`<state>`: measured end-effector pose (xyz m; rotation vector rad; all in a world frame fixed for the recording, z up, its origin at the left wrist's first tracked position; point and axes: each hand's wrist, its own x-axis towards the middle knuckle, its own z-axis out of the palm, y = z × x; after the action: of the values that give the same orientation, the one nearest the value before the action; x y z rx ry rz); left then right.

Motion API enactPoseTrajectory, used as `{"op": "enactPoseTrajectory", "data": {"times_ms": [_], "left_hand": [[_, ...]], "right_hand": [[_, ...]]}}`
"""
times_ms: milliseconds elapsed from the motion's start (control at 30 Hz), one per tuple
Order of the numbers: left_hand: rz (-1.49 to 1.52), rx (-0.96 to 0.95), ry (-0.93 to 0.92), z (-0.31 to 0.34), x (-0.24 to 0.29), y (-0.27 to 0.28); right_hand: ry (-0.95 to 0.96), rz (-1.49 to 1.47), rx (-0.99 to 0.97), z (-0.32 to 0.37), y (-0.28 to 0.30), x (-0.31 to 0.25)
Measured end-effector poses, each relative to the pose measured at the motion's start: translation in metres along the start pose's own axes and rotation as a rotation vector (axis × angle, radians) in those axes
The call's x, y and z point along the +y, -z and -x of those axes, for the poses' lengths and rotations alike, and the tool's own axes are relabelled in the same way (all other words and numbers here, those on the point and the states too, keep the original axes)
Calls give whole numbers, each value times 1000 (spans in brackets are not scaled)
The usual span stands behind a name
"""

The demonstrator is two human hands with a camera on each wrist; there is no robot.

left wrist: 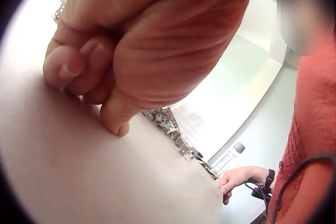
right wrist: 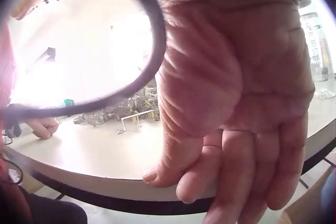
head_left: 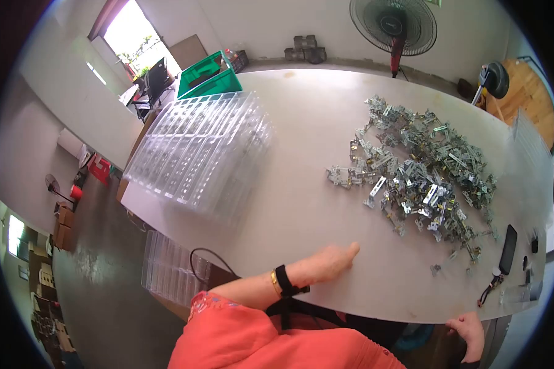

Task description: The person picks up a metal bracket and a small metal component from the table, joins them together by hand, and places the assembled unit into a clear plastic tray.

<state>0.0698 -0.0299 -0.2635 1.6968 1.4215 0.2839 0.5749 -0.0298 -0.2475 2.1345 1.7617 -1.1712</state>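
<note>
Table [head_left: 308, 184] bears clear trays [head_left: 197, 144] and, to their right, a heap of metal parts [head_left: 421, 175]; left hand [head_left: 328, 262], loosely curled on the table, and right hand [head_left: 469, 329], relaxed at its edge, seem empty, apart: likely a pause, any pick-up needing a forward reach.

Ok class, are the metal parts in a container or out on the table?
Out: the metal parts lie in a loose, spread heap directly on the table, with no walls enclosing them.

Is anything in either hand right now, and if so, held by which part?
Nothing that I can see. The left hand has curled fingers over the table, nothing visible in them; the right hand shows a bare palm.
</note>
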Motion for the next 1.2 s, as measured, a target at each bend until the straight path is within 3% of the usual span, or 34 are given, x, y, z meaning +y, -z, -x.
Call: {"op": "enactPoseTrajectory", "data": {"times_ms": [133,267,333,433,467,533,767,933,1100,1133,1200], "left_hand": [[-129,-2,-23,-4,2,5],[-209,6,-55,-3,4,10],[-294,101,-77,-4,1,7],[-348,197,-5,26,24,2],[-311,207,25,37,24,-1],[-364,221,26,66,31,-6],[-328,118,114,124,30,-39],[-161,205,53,91,61,-32],[-26,306,-368,15,45,-19],[-11,309,-377,6,47,-13],[259,90,-56,-5,69,15]], "right_hand": [[92,-6,-12,-12,0,12],[77,-91,-47,0,3,-11],[82,-70,-40,-6,2,-1],[210,101,37,2,3,-10],[199,90,37,2,2,-9],[153,-222,-46,-3,0,-4],[86,-158,-133,13,12,-22],[70,-193,-133,7,13,-19],[126,-39,-6,1,3,-6],[111,20,4,4,3,-8],[108,94,22,2,3,-4]]}}
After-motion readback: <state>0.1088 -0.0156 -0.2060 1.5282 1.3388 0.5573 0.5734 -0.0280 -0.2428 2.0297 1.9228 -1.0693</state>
